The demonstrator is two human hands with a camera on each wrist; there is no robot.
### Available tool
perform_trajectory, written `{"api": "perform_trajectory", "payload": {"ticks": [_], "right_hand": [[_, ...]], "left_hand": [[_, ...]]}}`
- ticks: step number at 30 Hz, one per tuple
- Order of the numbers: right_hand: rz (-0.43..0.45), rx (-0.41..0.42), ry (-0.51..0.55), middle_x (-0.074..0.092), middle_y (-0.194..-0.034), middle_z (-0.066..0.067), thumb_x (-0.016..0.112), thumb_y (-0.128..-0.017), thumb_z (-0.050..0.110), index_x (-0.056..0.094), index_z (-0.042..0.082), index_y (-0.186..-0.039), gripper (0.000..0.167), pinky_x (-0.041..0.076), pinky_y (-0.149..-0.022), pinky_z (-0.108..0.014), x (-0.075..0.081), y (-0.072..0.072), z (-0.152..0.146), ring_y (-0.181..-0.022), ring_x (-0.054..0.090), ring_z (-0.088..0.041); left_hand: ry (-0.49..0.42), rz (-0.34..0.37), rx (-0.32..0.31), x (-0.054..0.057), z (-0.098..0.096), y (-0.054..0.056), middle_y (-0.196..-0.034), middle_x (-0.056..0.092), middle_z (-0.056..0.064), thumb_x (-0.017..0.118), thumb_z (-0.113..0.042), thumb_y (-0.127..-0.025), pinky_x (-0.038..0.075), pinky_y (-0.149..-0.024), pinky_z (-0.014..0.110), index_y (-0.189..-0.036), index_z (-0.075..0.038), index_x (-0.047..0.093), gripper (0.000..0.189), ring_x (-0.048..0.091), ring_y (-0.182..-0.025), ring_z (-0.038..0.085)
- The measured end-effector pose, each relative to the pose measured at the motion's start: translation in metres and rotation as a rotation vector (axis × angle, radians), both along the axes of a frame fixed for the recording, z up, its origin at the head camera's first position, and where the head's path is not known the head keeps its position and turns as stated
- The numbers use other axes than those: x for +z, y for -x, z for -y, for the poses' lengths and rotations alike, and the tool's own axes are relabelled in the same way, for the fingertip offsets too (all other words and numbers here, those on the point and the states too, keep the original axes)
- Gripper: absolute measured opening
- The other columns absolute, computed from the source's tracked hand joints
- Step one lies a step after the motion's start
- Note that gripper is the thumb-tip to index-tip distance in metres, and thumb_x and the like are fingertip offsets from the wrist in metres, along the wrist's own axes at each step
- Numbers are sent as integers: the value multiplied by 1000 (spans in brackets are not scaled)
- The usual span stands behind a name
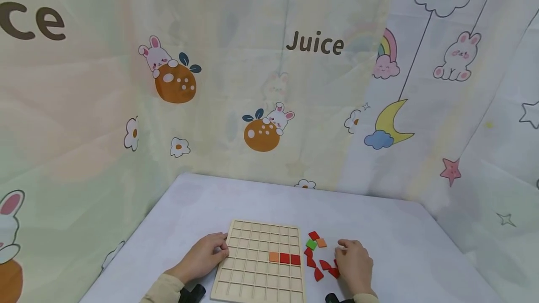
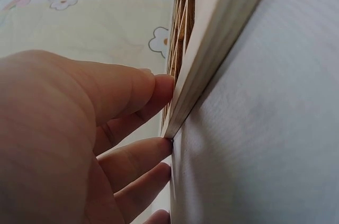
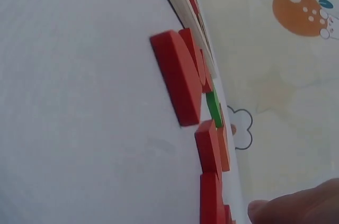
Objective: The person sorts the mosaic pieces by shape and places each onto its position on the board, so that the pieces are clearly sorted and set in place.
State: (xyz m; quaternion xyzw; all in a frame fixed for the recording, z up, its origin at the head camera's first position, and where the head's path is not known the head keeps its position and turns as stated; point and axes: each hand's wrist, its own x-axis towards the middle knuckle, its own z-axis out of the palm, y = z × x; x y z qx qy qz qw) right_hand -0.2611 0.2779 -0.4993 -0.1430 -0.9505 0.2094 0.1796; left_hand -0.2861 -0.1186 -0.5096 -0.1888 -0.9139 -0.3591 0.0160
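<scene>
Left hand [image 1: 204,254] palm-down beside the gridded wooden board [image 1: 248,275], wrist coming in low from the left. Its grip is loose: digits slightly bent, thumb and index together at the top of the edge, the lower fingers spread apart. We see fingertips touching the board's left edge.

Right hand [image 1: 355,263] reaches in from the lower right, back uppermost, fingers bent and pointing left, just beside the loose red pieces [image 1: 324,264]. Whether this grip is apart or closed on something, we cannot tell; the palm side is hidden, and the right wrist view gives us only one digit, cut off at the corner. One red piece is partly covered by that hand.

Board lies flat on the white bench [image 1: 391,247]. Near its right edge we count an orange square [image 1: 274,256] and two red squares [image 1: 290,259], side by side in one row. A loose green square [image 1: 311,244] and orange one [image 1: 321,242] lie off its right side. Board's near edge runs out of the head view.
</scene>
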Motion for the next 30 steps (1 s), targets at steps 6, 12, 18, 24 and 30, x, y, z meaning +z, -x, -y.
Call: {"api": "perform_trajectory", "payload": {"ticks": [6,12,18,24,30], "right_hand": [[42,-25,81,65,-106,-21,62,-86,5,70,-2,-109,25,51,-79,-58,-2,-1,-12,-98,62,-41],[110,-50,194,61,-112,-26,54,-83,-5,67,-4,-114,34,49,-87,-58,-3,1,-21,-105,57,-41],[123,2,165,58,-115,-27,55,-84,-3,69,-3,-111,30,48,-88,-59,-3,0,-25,-109,56,-44],[160,-7,164,55,-116,-29,57,-80,-7,69,-4,-110,32,49,-87,-58,-3,0,-24,-104,57,-41],[134,46,138,56,-114,-28,60,-80,-4,70,-4,-106,28,49,-89,-59,-3,-1,-27,-106,57,-42]], "left_hand": [[2,-8,-8,0,-1,1,-136,58,13,70,-21,-90,36,-107,60,-73,-27,61,20,46,-132,38],[3,-2,-8,-1,0,1,-136,58,14,70,-20,-90,37,-106,61,-73,-27,61,20,47,-132,39],[-7,8,0,-1,0,2,-137,57,14,70,-20,-90,36,-107,60,-73,-27,61,20,46,-133,38],[5,14,1,0,-2,2,-137,57,14,70,-20,-89,35,-107,61,-73,-26,61,20,45,-133,38],[7,3,5,1,-1,1,-136,58,14,70,-20,-89,35,-107,60,-74,-25,61,19,46,-132,39]]}}
